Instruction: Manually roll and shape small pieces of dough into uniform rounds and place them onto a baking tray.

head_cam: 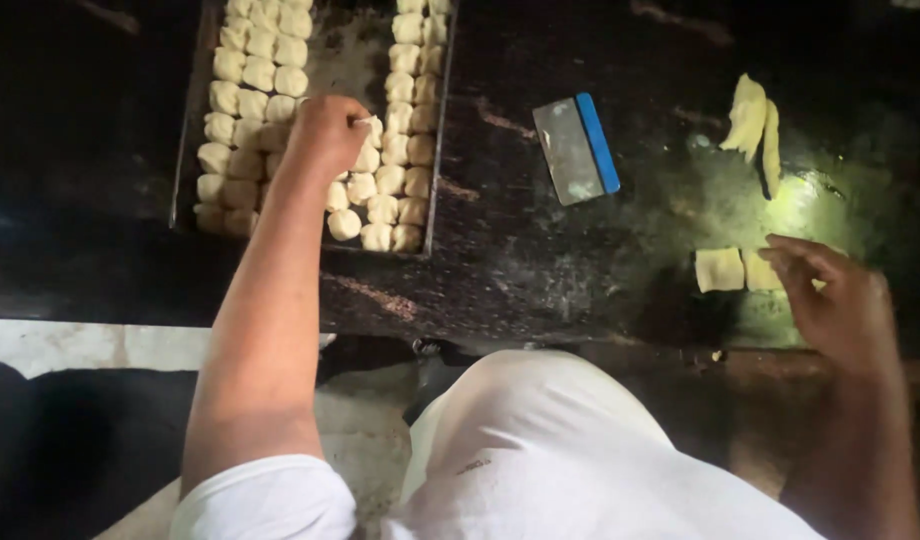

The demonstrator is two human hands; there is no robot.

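Upper left of the frame: your left hand [327,132] was over the dark metal tray [185,130], fingers curled down among the rows of dough pieces [250,75]; whether it pinched one could not be told, the fingertips being hidden. Right of the frame: your right hand [830,300] was half open, fingertips touching the cut dough squares [720,269] on the dark worktop [520,240], nothing gripped. Judgement: set each piece snug against its neighbour, press lightly so the soft lump keeps its shape, and keep the rows straight. Dough pieces looked pale, matte, rounded-square, packed touching in columns with a bare strip up the tray's middle. Squares were flat, yellowish. Two loose dough strips [750,115] lay at upper right. A scraper [577,148], grey blade with blue grip, lay flat between tray and strips. Worktop looked flour-dusted.
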